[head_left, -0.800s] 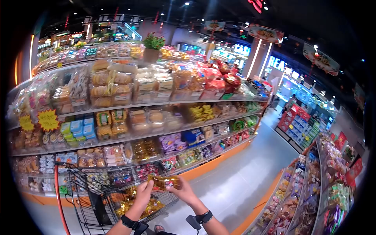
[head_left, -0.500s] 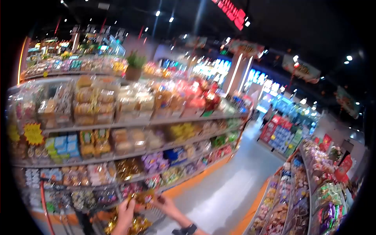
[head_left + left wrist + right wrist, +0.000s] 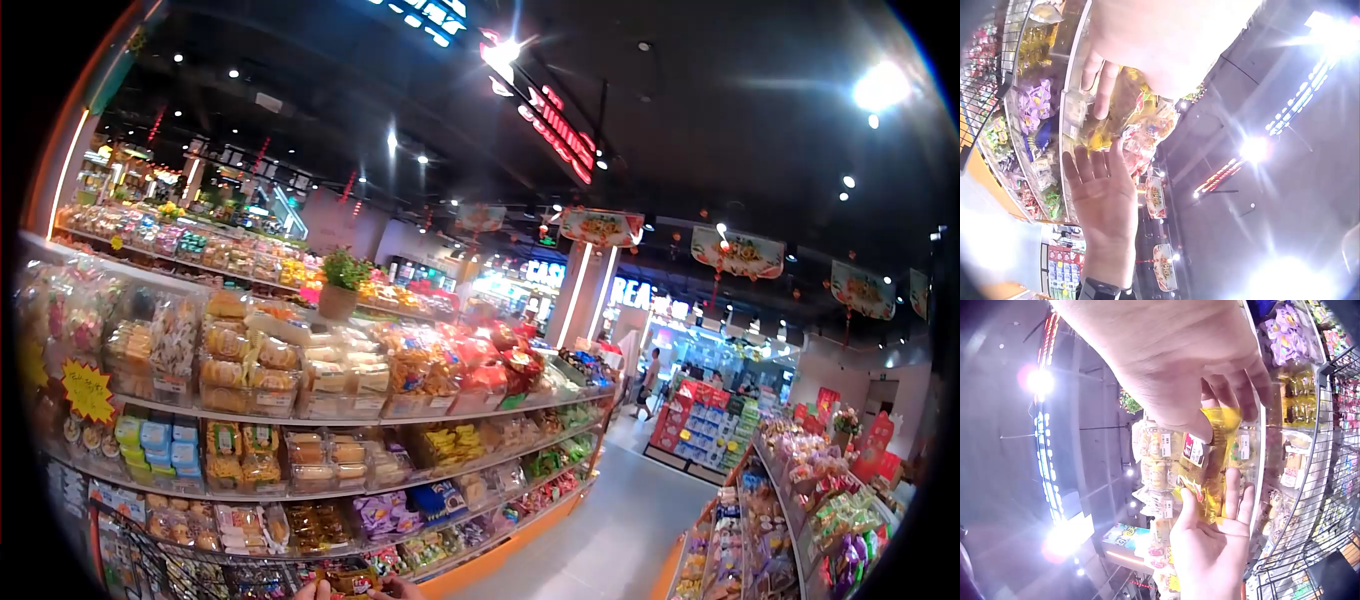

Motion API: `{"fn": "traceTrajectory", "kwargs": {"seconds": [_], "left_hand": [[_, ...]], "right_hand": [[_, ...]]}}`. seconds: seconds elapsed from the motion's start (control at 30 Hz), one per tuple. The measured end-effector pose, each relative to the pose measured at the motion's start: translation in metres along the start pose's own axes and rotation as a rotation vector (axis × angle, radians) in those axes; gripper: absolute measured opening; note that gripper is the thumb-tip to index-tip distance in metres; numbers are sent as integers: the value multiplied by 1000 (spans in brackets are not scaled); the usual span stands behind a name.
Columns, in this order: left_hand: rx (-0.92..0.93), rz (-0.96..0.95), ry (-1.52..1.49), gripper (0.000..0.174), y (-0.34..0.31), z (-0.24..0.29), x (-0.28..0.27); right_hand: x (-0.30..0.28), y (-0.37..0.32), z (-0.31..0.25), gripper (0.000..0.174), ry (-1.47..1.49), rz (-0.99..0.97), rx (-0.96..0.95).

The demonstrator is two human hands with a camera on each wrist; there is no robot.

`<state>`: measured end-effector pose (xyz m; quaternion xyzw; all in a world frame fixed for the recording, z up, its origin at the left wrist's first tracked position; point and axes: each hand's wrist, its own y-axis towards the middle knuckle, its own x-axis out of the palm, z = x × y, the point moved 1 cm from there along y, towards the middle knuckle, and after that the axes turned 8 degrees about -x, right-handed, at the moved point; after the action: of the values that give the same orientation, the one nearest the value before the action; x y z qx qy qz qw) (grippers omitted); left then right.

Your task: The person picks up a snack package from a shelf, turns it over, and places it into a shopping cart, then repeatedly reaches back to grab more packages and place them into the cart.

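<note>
Both hands are at the bottom edge of the head view, holding a small gold wrapped snack packet (image 3: pixel 1213 469) between them. My left hand (image 3: pixel 1210 556) pinches one end, its thumb on the near face and its fingers behind. The other end is between the thumb and fingers of my right hand (image 3: pixel 1172 369). A red and white label shows on the shiny wrapper near the right thumb. In the left wrist view the left hand (image 3: pixel 1160 44) covers part of the packet (image 3: pixel 1132 100), and the right hand (image 3: pixel 1107 203) has its thumb at the lower end.
A black wire shopping cart (image 3: pixel 1291 525) stands below the hands. Ahead runs a tiered shelf (image 3: pixel 350 410) of bagged breads and sweets. An aisle floor (image 3: pixel 570 545) leads past another snack shelf (image 3: pixel 790 500) at right. A person (image 3: pixel 650 378) walks far off.
The head view has tilted up, so the hands and packet now sit at its bottom edge and more ceiling shows. The packet stays held in both hands.
</note>
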<state>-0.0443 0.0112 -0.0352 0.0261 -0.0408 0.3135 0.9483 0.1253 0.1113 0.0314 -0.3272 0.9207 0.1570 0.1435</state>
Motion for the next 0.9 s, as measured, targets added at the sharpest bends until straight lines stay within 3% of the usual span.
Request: {"fn": "traceTrajectory", "kwargs": {"seconds": [0.1, 0.2, 0.3, 0.37, 0.43, 0.5, 0.57, 0.6, 0.67, 0.7, 0.73, 0.83, 0.9], "left_hand": [[51, 223, 89, 52, -3, -5, -2], [-24, 102, -3, 54, -14, -4, -19], [-41, 75, -8, 49, 5, -19, -28], [-15, 149, 60, 47, 3, -18, -23], [-208, 10, -117, 48, 16, -34, -26], [-121, -26, 149, 50, -1, -5, -26], [-145, -24, 142, 59, -10, -3, -15], [-172, -36, 126, 60, -10, -2, -11], [-211, -73, 103, 62, -11, 2, -1], [-228, -95, 91, 63, -13, 6, 5], [-248, -111, 75, 64, -15, 9, 10], [-309, -159, 66, 66, -28, 21, 18], [-274, -158, 330, 71, -34, 41, 19]], "right_hand": [[10, 7, 21, 36, 43, -52, -51], [25, 13, 53, 30, 141, -26, -115], [28, 13, 47, 27, -66, 36, -159], [33, 17, 44, 24, 32, 64, -53], [38, 14, 46, 23, 115, 101, 3], [34, 8, 60, 20, 73, 92, -10], [29, -2, 47, 18, 139, 103, 69], [29, 3, 78, 19, 40, 107, 36], [40, 17, 144, 25, 139, 90, -6], [34, 9, 130, 28, 180, 85, -29], [26, -6, 117, 18, 169, 101, 56], [30, -19, 136, 18, 201, 198, -8], [17, -43, 82, 18, 272, 242, 11]]}}
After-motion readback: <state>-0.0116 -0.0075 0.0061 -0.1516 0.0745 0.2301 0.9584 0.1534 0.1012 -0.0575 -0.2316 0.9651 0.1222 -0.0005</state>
